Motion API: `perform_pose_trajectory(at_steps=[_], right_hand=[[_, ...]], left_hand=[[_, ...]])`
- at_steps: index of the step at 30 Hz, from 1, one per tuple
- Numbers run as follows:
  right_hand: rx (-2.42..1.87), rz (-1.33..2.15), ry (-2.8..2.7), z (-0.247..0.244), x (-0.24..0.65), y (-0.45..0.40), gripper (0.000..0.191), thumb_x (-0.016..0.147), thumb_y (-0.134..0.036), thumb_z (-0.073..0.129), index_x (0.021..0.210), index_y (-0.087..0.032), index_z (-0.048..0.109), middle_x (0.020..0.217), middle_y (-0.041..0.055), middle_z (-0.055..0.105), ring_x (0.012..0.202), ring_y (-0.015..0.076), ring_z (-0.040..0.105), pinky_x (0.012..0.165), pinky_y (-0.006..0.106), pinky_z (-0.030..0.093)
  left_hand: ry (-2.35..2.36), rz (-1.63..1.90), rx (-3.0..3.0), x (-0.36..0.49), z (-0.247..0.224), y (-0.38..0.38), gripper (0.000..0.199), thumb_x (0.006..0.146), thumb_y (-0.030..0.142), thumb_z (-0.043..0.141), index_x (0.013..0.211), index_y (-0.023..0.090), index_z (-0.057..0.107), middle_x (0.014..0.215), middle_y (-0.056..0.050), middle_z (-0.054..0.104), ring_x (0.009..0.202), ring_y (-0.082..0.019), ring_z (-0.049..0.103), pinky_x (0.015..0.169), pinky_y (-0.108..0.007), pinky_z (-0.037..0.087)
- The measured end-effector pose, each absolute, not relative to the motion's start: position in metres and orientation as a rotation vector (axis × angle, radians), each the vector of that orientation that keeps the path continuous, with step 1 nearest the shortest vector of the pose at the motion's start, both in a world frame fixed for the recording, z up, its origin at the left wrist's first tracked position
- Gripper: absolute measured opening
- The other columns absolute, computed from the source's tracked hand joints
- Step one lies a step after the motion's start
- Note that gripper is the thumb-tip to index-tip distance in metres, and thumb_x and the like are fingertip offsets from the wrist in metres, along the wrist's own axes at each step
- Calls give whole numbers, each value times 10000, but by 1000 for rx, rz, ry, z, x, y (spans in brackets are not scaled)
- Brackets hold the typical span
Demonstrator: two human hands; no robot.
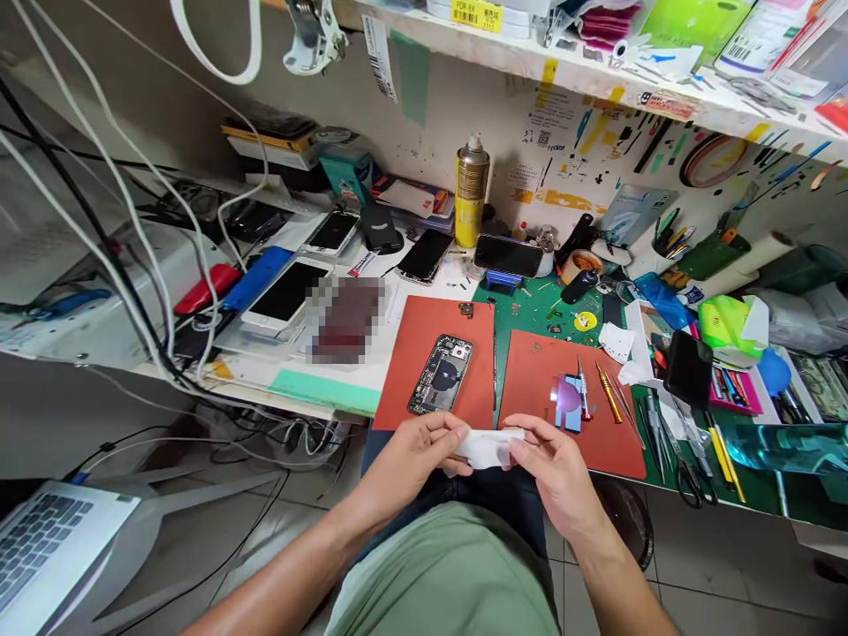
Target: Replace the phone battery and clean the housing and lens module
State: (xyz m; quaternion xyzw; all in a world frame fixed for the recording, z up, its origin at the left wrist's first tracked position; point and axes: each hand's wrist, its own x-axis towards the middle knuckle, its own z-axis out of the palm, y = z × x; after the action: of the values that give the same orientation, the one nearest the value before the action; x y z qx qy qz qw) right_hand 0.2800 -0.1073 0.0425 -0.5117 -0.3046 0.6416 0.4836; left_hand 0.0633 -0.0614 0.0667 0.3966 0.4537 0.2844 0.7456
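A small white piece that looks like a tissue or wipe (487, 449) is stretched between my two hands, just in front of the bench edge. My left hand (430, 446) pinches its left end, and my right hand (547, 455) grips the right end between thumb and fingers. Beyond my left hand, an opened smartphone (442, 375) with its inner parts exposed lies on an orange-brown mat (397, 389). Past my right hand, a small blue piece with a purple sheen (568, 402) rests on a second mat (530, 353), beside a screwdriver (583, 389) and a gold-handled screwdriver (608, 393).
Tweezers (654, 433), black scissors (692, 481) and a teal bottle (788, 449) line the right front edge. A yellow spray can (471, 194) stands at the back. Several phones lie to the left, including a white one (286, 296). A loaded shelf (596, 71) overhangs the bench; cables hang left.
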Motion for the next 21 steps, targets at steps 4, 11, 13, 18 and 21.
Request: perform_pose_trajectory(at_steps=[4, 11, 13, 18, 21], right_hand=[[-1300, 1558, -842, 44, 284, -107, 318, 836, -519, 885, 991, -244, 846, 812, 27, 742, 652, 165, 635, 665, 323, 523], [-1214, 1532, -1107, 54, 300, -112, 285, 992, -441, 731, 1210, -275, 811, 910, 45, 773, 781, 202, 702, 772, 336, 561], [-1241, 1494, -1176, 57, 303, -113, 263, 1001, -425, 723, 1195, -273, 816, 932, 48, 778, 774, 192, 713, 748, 314, 576], [-1267, 1394, -1262, 62, 303, -113, 180, 992, -360, 743, 1138, -294, 827, 968, 30, 796, 743, 159, 718, 710, 266, 595], [-1284, 1296, -1380, 66, 303, -111, 133, 997, -321, 737, 1077, -288, 837, 957, 34, 802, 786, 169, 722, 736, 273, 589]], left_hand=[[954, 599, 733, 59, 65, -63, 448, 850, 572, 854, 881, 151, 704, 835, -64, 757, 788, -184, 745, 775, -316, 676], [929, 599, 635, 58, 69, -65, 457, 827, 552, 885, 861, 140, 690, 787, -62, 746, 710, -167, 738, 706, -294, 686], [916, 592, 626, 59, 69, -65, 453, 832, 546, 886, 866, 135, 697, 788, -64, 748, 716, -165, 736, 708, -294, 689], [899, 583, 623, 61, 69, -64, 444, 840, 535, 881, 877, 130, 703, 790, -72, 754, 704, -163, 736, 711, -296, 690], [900, 567, 627, 59, 71, -63, 446, 839, 535, 877, 886, 128, 702, 804, -86, 764, 688, -174, 746, 701, -302, 687]])
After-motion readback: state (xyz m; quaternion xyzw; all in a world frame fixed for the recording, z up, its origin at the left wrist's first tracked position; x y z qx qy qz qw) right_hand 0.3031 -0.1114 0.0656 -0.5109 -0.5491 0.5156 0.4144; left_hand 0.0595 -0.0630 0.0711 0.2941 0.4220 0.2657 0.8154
